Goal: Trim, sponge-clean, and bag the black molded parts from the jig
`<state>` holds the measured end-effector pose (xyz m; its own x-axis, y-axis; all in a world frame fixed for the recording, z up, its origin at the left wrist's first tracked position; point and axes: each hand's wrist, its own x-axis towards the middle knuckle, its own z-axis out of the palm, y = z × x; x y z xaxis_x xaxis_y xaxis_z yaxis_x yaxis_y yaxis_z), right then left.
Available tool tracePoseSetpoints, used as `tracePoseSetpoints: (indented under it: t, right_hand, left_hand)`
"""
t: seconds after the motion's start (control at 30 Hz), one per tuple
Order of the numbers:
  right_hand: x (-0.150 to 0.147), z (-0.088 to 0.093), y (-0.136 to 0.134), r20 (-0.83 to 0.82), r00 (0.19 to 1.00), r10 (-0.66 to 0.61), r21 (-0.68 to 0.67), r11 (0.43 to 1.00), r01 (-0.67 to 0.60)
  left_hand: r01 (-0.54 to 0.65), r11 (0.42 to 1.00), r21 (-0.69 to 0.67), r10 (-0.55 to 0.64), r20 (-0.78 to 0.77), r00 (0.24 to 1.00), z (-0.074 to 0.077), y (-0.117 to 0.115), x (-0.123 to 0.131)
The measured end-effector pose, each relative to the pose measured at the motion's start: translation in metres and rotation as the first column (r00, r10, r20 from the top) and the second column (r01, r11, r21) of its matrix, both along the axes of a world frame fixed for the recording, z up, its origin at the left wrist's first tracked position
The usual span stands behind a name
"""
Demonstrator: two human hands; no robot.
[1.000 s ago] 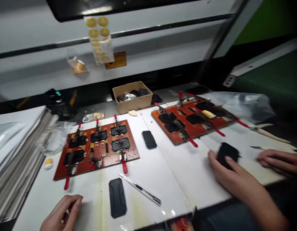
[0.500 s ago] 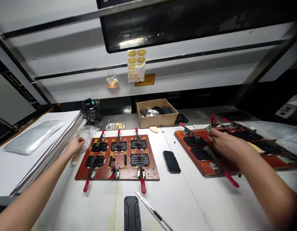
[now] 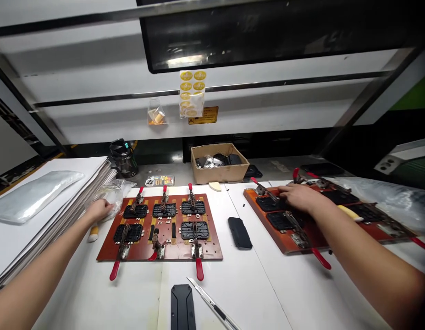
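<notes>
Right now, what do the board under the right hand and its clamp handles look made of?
The board looks like phenolic or resin laminate: orange-brown, smooth, slightly sheened; exact material unclear. The clamp handles look like glossy red plastic or rubber grips on metal levers.

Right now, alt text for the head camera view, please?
Two bare hands work at a white bench: the right hand rests on a red-brown clamping fixture board, and the left hand touches a clear plastic bag. A second clamp-fitted board lies between them, with a black rectangular cover and a utility knife in front.
</notes>
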<state>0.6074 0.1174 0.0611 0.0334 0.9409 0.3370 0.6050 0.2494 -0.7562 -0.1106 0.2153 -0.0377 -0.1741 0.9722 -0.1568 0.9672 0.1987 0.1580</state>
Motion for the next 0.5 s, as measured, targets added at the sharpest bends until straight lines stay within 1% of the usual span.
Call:
tracePoseSetpoints:
  t: [0.1,0.23,0.33,0.4,0.47,0.5]
  right_hand:
    - [-0.009,0.011,0.002,-0.076,0.995,0.063,-0.018,0.998,-0.065]
    - [-0.025,0.026,0.003,-0.138,0.974,0.181,0.012,0.983,-0.182]
    - [-0.023,0.036,0.010,-0.169,0.951,0.259,0.058,0.966,-0.253]
    - [-0.016,0.041,0.010,-0.182,0.938,0.293,0.080,0.956,-0.283]
    - [-0.019,0.044,-0.004,-0.189,0.930,0.316,0.099,0.948,-0.302]
    - [-0.027,0.043,-0.018,-0.192,0.923,0.334,0.106,0.942,-0.319]
  left_hand:
    - [-0.011,1.000,-0.029,0.011,-0.004,1.000,0.000,-0.003,0.002]
    - [-0.060,0.998,0.033,0.058,0.035,0.998,0.005,-0.009,0.007]
    - [-0.082,0.993,0.082,0.075,0.085,0.994,0.007,-0.014,0.009]
    - [-0.062,0.993,0.102,0.049,0.125,0.991,0.006,-0.018,0.010]
    - [-0.029,0.993,0.112,0.011,0.160,0.987,0.003,-0.020,0.011]
    - [-0.019,0.993,0.114,0.000,0.172,0.985,0.001,-0.021,0.012]
